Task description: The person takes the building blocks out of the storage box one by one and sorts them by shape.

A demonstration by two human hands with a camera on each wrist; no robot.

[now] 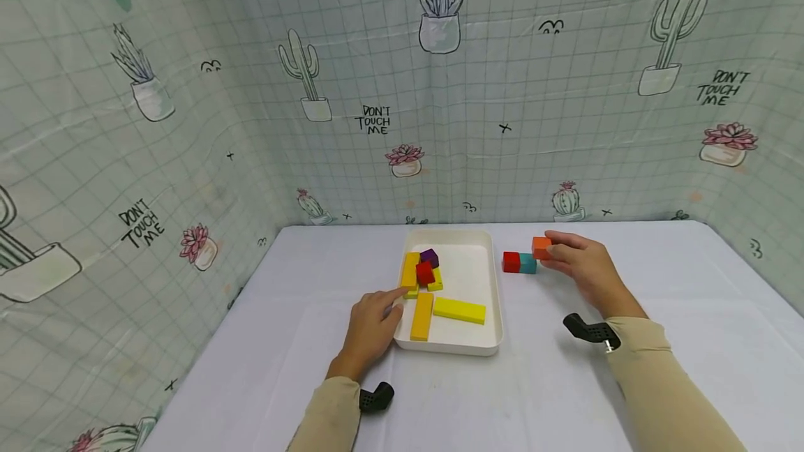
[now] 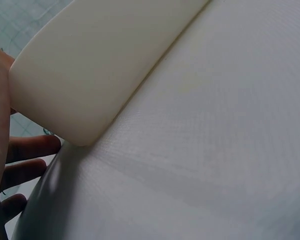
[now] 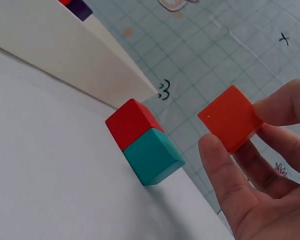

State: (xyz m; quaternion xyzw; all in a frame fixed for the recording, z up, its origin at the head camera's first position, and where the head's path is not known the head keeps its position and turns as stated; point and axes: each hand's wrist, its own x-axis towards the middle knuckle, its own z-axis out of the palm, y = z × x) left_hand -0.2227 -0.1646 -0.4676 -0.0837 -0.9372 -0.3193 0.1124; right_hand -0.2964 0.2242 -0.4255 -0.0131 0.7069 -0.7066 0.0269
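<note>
My right hand (image 1: 581, 260) pinches an orange cube (image 1: 541, 247) (image 3: 230, 124) just above and to the right of a red cube (image 1: 511, 261) (image 3: 132, 122) and a teal cube (image 1: 527, 264) (image 3: 153, 156), which sit side by side on the white table. My left hand (image 1: 372, 323) rests at the left rim of a white tray (image 1: 490, 326) (image 2: 90, 70), index finger pointing over the rim toward a yellow block (image 1: 410, 271). The tray also holds a red cube (image 1: 425, 273), a purple cube (image 1: 430, 257), an orange bar (image 1: 422, 316) and a yellow bar (image 1: 459, 310).
The white-covered table (image 1: 628, 382) (image 2: 215, 150) is enclosed on three sides by a curtain printed with cactus drawings (image 1: 440, 89). Black wrist mounts sit on both sleeves (image 1: 375, 397) (image 1: 590, 331).
</note>
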